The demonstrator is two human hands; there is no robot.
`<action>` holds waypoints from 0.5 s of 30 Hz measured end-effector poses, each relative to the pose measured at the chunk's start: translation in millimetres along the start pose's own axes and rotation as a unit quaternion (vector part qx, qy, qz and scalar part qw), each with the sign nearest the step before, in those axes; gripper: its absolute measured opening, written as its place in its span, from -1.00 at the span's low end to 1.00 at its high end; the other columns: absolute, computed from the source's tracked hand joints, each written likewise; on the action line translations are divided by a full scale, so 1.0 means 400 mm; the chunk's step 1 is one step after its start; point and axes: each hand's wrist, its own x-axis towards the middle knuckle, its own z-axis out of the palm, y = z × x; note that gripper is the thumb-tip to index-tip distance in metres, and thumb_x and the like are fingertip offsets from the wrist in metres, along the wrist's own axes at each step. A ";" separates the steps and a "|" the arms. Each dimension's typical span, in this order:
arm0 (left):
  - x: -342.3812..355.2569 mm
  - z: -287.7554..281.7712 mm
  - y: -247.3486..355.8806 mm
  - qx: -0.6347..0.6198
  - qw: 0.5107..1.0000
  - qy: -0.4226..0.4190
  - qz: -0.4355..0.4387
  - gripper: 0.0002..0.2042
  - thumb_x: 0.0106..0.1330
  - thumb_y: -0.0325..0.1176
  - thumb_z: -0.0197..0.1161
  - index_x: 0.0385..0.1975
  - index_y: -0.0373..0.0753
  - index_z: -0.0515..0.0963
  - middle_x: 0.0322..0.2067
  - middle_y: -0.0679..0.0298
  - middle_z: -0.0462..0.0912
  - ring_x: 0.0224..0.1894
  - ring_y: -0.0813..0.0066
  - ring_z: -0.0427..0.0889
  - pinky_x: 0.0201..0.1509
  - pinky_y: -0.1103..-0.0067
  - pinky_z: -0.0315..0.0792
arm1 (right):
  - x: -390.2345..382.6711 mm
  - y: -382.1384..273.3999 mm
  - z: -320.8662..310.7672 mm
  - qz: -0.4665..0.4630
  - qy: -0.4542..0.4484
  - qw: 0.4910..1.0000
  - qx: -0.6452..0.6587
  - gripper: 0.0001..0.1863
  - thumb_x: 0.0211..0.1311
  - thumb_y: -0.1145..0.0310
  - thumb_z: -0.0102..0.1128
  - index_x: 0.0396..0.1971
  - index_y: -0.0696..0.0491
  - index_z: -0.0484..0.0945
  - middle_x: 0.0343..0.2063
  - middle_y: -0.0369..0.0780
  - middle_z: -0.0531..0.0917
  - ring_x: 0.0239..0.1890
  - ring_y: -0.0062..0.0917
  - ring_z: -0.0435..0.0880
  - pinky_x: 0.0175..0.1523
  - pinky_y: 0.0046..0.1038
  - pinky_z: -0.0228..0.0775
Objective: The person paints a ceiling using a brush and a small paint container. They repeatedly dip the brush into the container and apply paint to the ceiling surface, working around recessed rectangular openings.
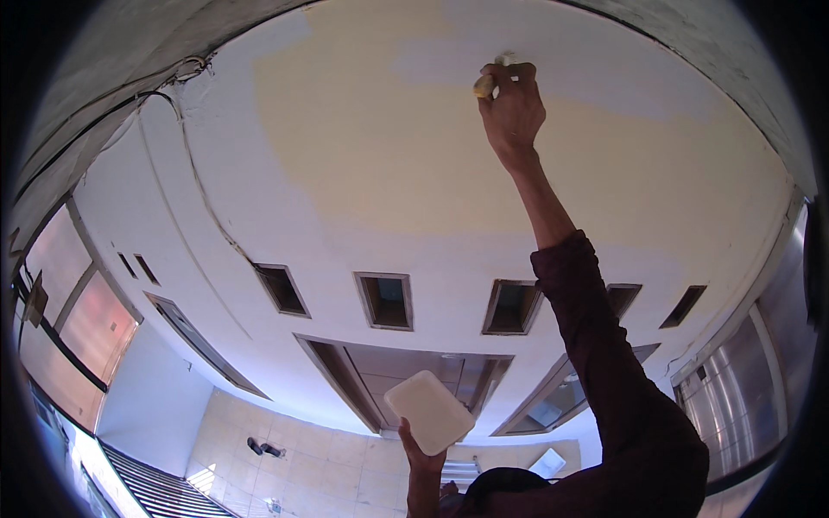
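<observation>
High up, my right hand (515, 108) is closed round a wooden-handled tool (484, 85), its rounded yellowish butt pointing left. A whitish end (505, 59) shows past the fingers against the wall; whether it is a brush or a scraper I cannot tell. Much lower, my left hand (423, 457) grips a shallow white tray (429, 413) from below, the thumb along its left side. What the tray holds, if anything, does not show. The wall (414, 164) is pale yellow in the middle, with whitish-lilac areas around it and near my right hand.
Cables (186, 129) hang down the wall at the left. Small framed openings (386, 300) line the wall above a doorway (406, 367) and a window (561, 397). Dark sandals (265, 448) lie on the tiled floor (319, 457). A railing (160, 483) runs at lower left.
</observation>
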 end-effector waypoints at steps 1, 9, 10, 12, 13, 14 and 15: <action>0.003 0.000 0.001 -0.001 1.000 0.000 0.006 -0.32 0.38 0.15 0.12 0.37 -0.12 0.24 0.18 0.19 0.50 0.21 0.13 0.53 0.21 0.06 0.49 | -0.018 -0.056 0.037 -0.006 -0.001 0.999 0.046 -0.69 -0.03 0.41 0.50 -0.24 -0.18 0.67 -0.19 -0.27 0.50 -0.23 -0.32 0.68 -0.28 -0.26 0.61; -0.007 -0.009 -0.003 0.009 1.000 0.002 0.017 -0.34 0.38 0.16 0.12 0.35 -0.12 0.26 0.16 0.20 0.51 0.21 0.15 0.52 0.20 0.06 0.49 | 0.007 -0.257 0.152 -0.012 -0.063 0.964 0.257 -0.80 0.03 0.47 0.38 -0.30 -0.07 0.68 -0.26 -0.20 0.57 -0.30 -0.33 0.68 -0.28 -0.30 0.58; -0.007 -0.031 -0.001 0.005 1.000 0.004 0.022 -0.34 0.38 0.16 0.12 0.34 -0.12 0.27 0.16 0.20 0.51 0.20 0.15 0.52 0.20 0.07 0.50 | 0.034 -0.260 0.144 0.009 -0.063 0.951 0.302 -0.83 0.06 0.46 0.34 -0.31 -0.06 0.69 -0.28 -0.19 0.59 -0.30 -0.33 0.69 -0.27 -0.29 0.57; -0.011 -0.009 0.002 0.010 1.000 0.005 0.023 -0.34 0.38 0.16 0.12 0.34 -0.12 0.27 0.16 0.20 0.51 0.20 0.15 0.53 0.19 0.08 0.50 | 0.098 -0.222 0.153 0.018 -0.024 0.930 0.366 -0.87 0.16 0.43 0.28 -0.29 -0.01 0.71 -0.31 -0.25 0.68 -0.38 -0.52 0.68 -0.25 -0.43 0.55; -0.014 0.003 0.003 0.013 1.000 0.006 0.022 -0.34 0.38 0.17 0.12 0.34 -0.12 0.28 0.16 0.20 0.52 0.19 0.15 0.54 0.19 0.08 0.50 | 0.129 -0.197 0.161 0.052 -0.042 0.910 0.410 -0.88 0.18 0.42 0.29 -0.28 0.03 0.71 -0.37 -0.28 0.68 -0.41 -0.59 0.65 -0.27 -0.48 0.54; -0.014 0.007 0.007 0.011 1.000 0.004 0.027 -0.34 0.38 0.17 0.12 0.34 -0.12 0.28 0.15 0.20 0.52 0.19 0.15 0.54 0.19 0.08 0.50 | 0.160 -0.188 0.167 0.085 -0.060 0.883 0.458 -0.87 0.20 0.40 0.30 -0.27 0.06 0.71 -0.44 -0.32 0.68 -0.44 -0.66 0.63 -0.29 -0.53 0.53; -0.016 0.009 0.009 0.009 0.999 0.003 0.032 -0.34 0.37 0.17 0.12 0.34 -0.12 0.28 0.15 0.20 0.52 0.19 0.15 0.54 0.19 0.09 0.50 | 0.184 -0.181 0.169 0.096 -0.063 0.870 0.479 -0.86 0.21 0.40 0.30 -0.27 0.09 0.70 -0.49 -0.34 0.67 -0.47 -0.69 0.61 -0.30 -0.56 0.53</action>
